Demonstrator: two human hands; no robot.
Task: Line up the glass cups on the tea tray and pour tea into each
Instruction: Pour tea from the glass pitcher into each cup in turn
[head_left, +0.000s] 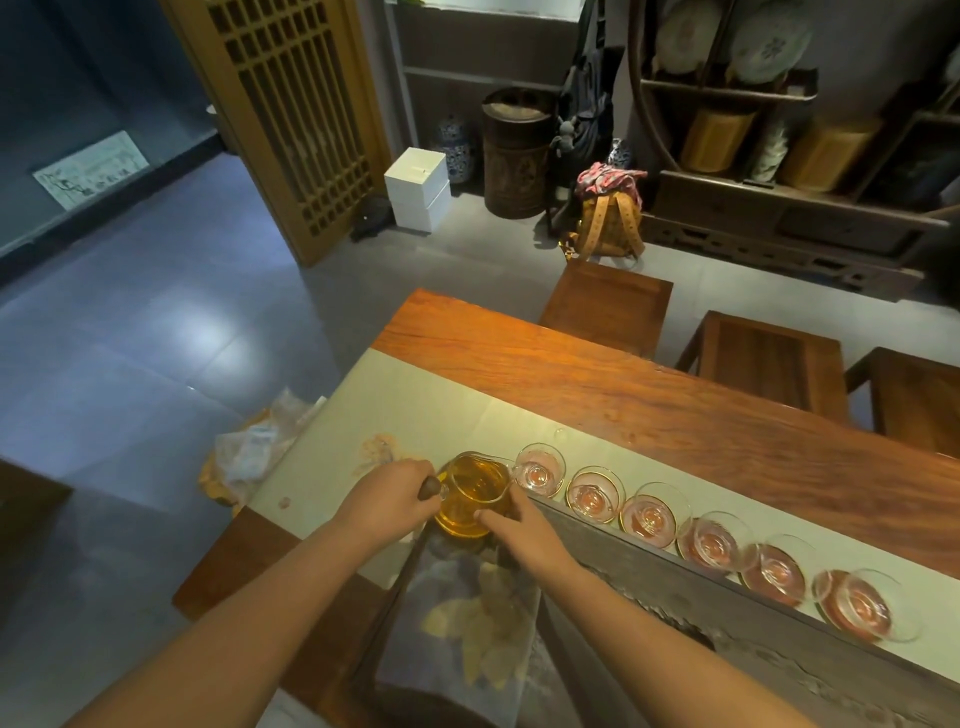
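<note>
My left hand (387, 496) curls round the dark handle of the clear glass pitcher of amber tea (474, 493) — my right hand (519, 525) steadies its side, fingers straight.

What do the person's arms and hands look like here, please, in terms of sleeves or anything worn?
Both forearms are bare with no sleeves in view. The left hand and right hand show no gloves, rings, watch or bracelets that I can make out.
</note>
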